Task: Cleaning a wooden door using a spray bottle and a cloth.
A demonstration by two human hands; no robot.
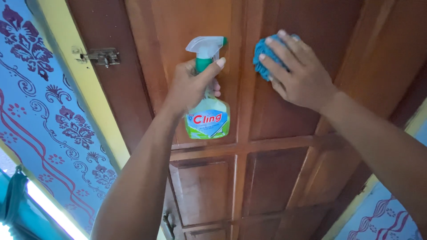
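Note:
My left hand [191, 84] grips the neck of a spray bottle [208, 116] with a white trigger head, green collar and pale green liquid, held up against a brown panelled wooden door [271, 173]. The nozzle points right. My right hand [296, 71] presses a blue cloth [263, 55] flat on the door's upper right panel, just right of the bottle's head. Most of the cloth is hidden under my fingers.
A metal latch bolt [101, 56] sits on the door's left edge by a yellow frame [95, 93]. A door handle [168, 222] shows lower down. Blue wall covering with purple floral patterns [44, 115] flanks the door on both sides.

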